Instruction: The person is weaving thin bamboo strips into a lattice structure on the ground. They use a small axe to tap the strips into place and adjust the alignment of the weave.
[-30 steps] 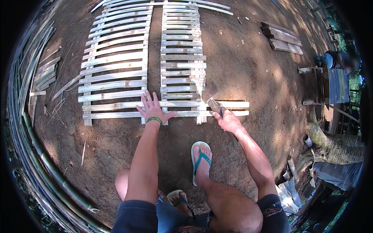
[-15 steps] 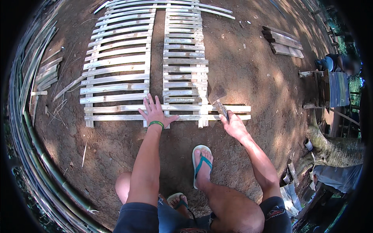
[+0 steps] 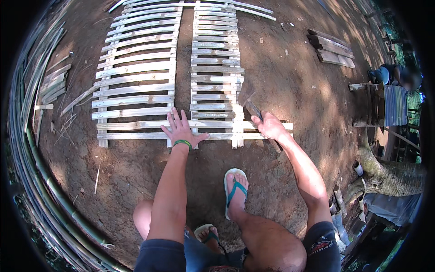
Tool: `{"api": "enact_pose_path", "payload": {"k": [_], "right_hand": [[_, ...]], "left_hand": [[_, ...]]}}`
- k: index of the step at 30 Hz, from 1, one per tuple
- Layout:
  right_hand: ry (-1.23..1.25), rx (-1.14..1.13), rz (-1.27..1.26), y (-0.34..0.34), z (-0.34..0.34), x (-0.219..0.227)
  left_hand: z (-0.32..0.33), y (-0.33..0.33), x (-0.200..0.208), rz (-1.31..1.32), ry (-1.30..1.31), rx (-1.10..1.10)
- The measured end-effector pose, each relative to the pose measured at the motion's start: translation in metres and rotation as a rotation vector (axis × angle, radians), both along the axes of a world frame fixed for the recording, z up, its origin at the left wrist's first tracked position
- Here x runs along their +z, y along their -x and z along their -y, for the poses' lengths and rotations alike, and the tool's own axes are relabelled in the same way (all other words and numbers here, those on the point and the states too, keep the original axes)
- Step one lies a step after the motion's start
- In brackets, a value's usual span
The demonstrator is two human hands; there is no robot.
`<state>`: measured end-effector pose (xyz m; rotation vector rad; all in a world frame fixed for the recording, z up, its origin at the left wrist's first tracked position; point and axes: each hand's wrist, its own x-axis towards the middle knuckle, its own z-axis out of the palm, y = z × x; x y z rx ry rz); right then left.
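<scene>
My left hand [image 3: 182,131] lies flat with fingers spread. It presses on two long bamboo slats [image 3: 136,125] that run across the near ends of a wide slatted bamboo panel [image 3: 131,100] and a narrower one [image 3: 215,61]. Gripped in my right hand [image 3: 272,125] is a hatchet-like tool [image 3: 253,108]. Its handle passes through my fist, and its broad, motion-blurred head is over the near right edge of the narrower panel. The right ends of the two long slats stick out beneath that hand.
Bamboo poles [image 3: 50,183] curve along the left, with a stack of short split pieces [image 3: 55,85] beside them. Boards [image 3: 333,51] lie at the far right. A person [image 3: 396,75] is near a striped cloth [image 3: 395,105]. A tree trunk [image 3: 394,177] stands at right.
My right hand and the tool have shifted slightly up and left, with the tool's head now farther over the narrower panel. My left hand stays in place on the slats.
</scene>
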<state>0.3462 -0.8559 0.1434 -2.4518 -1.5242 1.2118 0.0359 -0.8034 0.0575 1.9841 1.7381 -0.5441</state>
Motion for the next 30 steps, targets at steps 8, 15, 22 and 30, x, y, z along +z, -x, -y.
{"api": "enact_pose_path", "payload": {"k": [8, 15, 22, 30], "right_hand": [[-0.425, -0.151, -0.052, 0.026, 0.002, 0.022], [-0.164, -0.041, 0.011, 0.027, 0.024, -0.003], [-0.544, -0.074, 0.128, 0.036, 0.065, -0.055], [-0.441, -0.310, -0.099, 0.044, 0.060, -0.021]], "left_hand": [[0.008, 0.010, -0.009, 0.004, -0.037, 0.016], [0.003, 0.008, -0.004, 0.012, -0.042, 0.026], [0.007, 0.002, -0.004, 0.016, -0.063, 0.005], [0.006, 0.011, -0.003, -0.038, -0.023, 0.021]]}}
